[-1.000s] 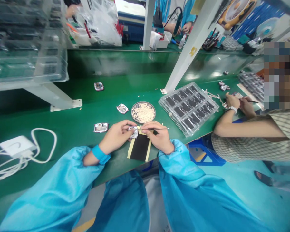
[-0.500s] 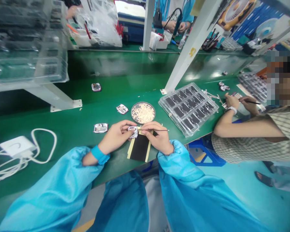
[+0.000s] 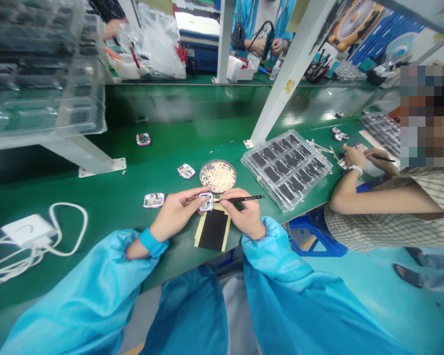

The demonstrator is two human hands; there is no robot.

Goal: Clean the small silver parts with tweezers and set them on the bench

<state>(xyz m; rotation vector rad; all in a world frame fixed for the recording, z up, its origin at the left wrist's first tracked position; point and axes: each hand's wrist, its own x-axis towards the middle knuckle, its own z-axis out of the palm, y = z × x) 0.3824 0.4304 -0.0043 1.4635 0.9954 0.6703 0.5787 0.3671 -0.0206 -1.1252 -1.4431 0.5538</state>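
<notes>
My left hand (image 3: 176,212) pinches a small silver square part (image 3: 206,201) just above a black sheet with yellow edges (image 3: 213,229) on the green bench (image 3: 107,197). My right hand (image 3: 243,213) grips thin black tweezers (image 3: 244,198), their tip at the part's right side. A round dish of small pale pieces (image 3: 218,176) lies just beyond both hands. Blue sleeves cover both my arms.
Loose silver parts lie at left (image 3: 154,200), (image 3: 186,171) and further back (image 3: 143,139). A clear tray of dark parts (image 3: 286,166) sits right of the dish. A co-worker's hands (image 3: 366,159) work at the right. White charger and cable (image 3: 29,231) lie left; a white post (image 3: 281,93) stands behind.
The tweezers have tilted so the black handle shows more. My hands and the part stay close together over the black sheet; the view shifted slightly.
</notes>
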